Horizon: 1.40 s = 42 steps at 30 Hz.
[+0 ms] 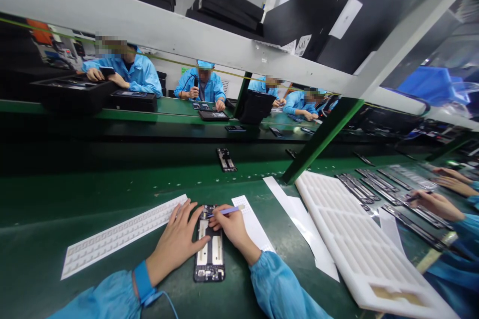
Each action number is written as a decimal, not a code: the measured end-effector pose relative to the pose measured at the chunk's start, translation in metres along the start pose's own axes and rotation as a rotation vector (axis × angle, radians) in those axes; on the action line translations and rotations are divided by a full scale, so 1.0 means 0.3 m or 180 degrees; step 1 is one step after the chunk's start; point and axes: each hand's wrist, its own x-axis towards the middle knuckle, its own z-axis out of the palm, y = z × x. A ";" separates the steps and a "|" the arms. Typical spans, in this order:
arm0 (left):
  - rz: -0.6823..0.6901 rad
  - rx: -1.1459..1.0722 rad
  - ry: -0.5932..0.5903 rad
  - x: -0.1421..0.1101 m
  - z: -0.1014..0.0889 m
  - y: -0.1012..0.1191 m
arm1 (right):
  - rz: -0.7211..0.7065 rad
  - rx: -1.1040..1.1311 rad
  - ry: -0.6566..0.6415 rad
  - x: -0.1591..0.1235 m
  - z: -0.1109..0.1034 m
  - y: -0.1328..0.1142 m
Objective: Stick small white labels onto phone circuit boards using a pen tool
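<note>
An opened phone chassis (215,254) with bare boards and a pale battery bay lies on the green bench in front of me. My left hand (179,234) spreads over its left side, thumb at the phone's edge and fingertips by the end of a white label sheet (116,239). With my right hand (232,227) I grip a slim lavender pen-like tool (232,210) with a cream end. Its working tip points at the phone's upper part, partly hidden by my fingers. A blue wrist strap (142,281) with a cord circles my left wrist.
Right of my hand lie another label sheet (254,224), white paper strips (305,229) and a white foam tray (366,244). A co-worker's hand (437,204) works among several phone frames (377,187). Another phone chassis (226,159) rests farther back, left of a green post (322,142).
</note>
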 end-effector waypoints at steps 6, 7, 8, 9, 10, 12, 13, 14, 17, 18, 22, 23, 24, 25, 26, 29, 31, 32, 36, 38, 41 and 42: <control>0.0129 0.0101 0.0015 -0.003 -0.012 0.002 | -0.0042 -0.0090 0.0000 0.005 0.005 0.008; 0.0151 0.0140 0.0030 -0.002 -0.015 0.005 | -0.0079 -0.0126 0.0013 0.004 0.005 0.010; 0.0168 0.0196 0.0047 0.000 -0.018 0.009 | -0.0137 -0.0159 0.0051 0.001 0.004 0.010; 0.0188 0.0259 0.0063 0.002 -0.023 0.016 | -0.0217 -0.0179 0.0134 -0.002 0.002 0.008; 0.0214 0.0322 0.0081 0.003 -0.030 0.024 | -0.0317 -0.0177 0.0258 -0.006 -0.001 0.006; 0.0265 0.0400 0.0116 -0.001 -0.049 0.036 | -0.0519 -0.0105 0.0543 -0.016 -0.006 -0.006; 0.0274 0.0414 0.0140 -0.008 -0.061 0.038 | -0.0582 -0.0049 0.0636 -0.021 -0.006 -0.013; 0.0259 0.0426 0.0172 -0.020 -0.074 0.033 | -0.0609 0.0003 0.0658 -0.024 -0.002 -0.021; 0.0006 0.0542 0.0332 -0.084 -0.118 -0.024 | -0.0518 0.0070 0.0319 -0.028 0.043 -0.044; -0.0132 0.0606 0.0396 -0.112 -0.132 -0.055 | -0.0455 0.0043 0.0091 -0.025 0.071 -0.050; -0.0620 0.0811 0.0539 -0.210 -0.174 -0.183 | -0.0362 -0.0285 -0.0712 0.028 0.218 -0.060; -0.0658 0.0838 0.0519 -0.221 -0.179 -0.205 | -0.0396 -0.0379 -0.0788 0.055 0.252 -0.061; -0.0650 0.0858 0.0480 -0.225 -0.182 -0.220 | -0.0413 -0.0460 -0.0837 0.087 0.283 -0.061; -0.0608 0.0870 0.0430 -0.225 -0.183 -0.229 | -0.0403 -0.0526 -0.0881 0.120 0.307 -0.060; -0.0553 0.0872 0.0373 -0.222 -0.181 -0.234 | -0.0363 -0.0574 -0.0939 0.152 0.326 -0.058; -0.0464 0.0786 0.0172 -0.210 -0.167 -0.235 | -0.0191 -0.0653 -0.1143 0.226 0.349 -0.040; -0.0494 0.0640 -0.0013 -0.209 -0.153 -0.238 | -0.0154 -0.0644 -0.1169 0.247 0.346 -0.021; -0.0523 0.0558 -0.0108 -0.210 -0.147 -0.242 | -0.0143 -0.0630 -0.1158 0.251 0.343 -0.012; -0.0619 0.0325 -0.0233 -0.219 -0.130 -0.254 | -0.0095 -0.0563 -0.1102 0.248 0.333 0.008; -0.0637 0.0279 -0.0196 -0.220 -0.127 -0.255 | -0.0088 -0.0558 -0.1140 0.248 0.332 0.009; -0.0683 0.0282 -0.0215 -0.217 -0.127 -0.252 | -0.0117 -0.0554 -0.1219 0.250 0.333 0.005; -0.0697 0.0294 -0.0238 -0.216 -0.128 -0.251 | -0.0118 -0.0546 -0.1236 0.250 0.333 0.003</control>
